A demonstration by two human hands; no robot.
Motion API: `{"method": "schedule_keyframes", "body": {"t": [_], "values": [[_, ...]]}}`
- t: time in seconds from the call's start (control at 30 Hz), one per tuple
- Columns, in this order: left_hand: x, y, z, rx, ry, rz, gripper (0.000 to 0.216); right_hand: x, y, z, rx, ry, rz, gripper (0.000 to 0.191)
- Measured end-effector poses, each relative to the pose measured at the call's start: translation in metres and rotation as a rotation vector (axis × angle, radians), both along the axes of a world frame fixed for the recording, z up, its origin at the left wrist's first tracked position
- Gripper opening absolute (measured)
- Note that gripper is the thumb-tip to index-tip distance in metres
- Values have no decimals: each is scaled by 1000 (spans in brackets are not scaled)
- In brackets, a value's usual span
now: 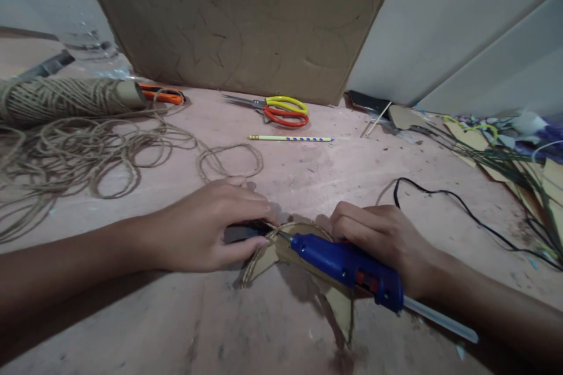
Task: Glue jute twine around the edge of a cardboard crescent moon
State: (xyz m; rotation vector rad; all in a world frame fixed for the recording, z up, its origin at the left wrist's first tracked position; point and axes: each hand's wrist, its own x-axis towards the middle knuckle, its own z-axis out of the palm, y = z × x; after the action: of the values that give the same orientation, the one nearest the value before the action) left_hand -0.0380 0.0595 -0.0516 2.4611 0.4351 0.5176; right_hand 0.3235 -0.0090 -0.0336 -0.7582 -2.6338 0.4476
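My right hand (387,237) is wrapped round a blue hot glue gun (347,266), its nozzle pointing left onto a cut cardboard shape (268,258) lying on the pink table. A clear glue stick (440,319) juts from the gun's back. My left hand (206,225) lies on the cardboard's left end, fingers curled down over a dark object that is mostly hidden. The two hands are close together at the table's middle front.
Loose jute twine (88,146) and its spool (65,96) fill the left. Yellow-and-red scissors (281,111), a pencil (290,139) and an orange tool (162,94) lie before a big cardboard sheet (246,17). A black cord (461,205) and cardboard scraps (505,158) are at right.
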Motion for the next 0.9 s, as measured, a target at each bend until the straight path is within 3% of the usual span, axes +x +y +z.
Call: {"method": "schedule_keyframes", "body": {"t": [0.9], "values": [[1,1,-4,-50,-7,21,5,-1,-3,-1,-77,33,-48,16]]}}
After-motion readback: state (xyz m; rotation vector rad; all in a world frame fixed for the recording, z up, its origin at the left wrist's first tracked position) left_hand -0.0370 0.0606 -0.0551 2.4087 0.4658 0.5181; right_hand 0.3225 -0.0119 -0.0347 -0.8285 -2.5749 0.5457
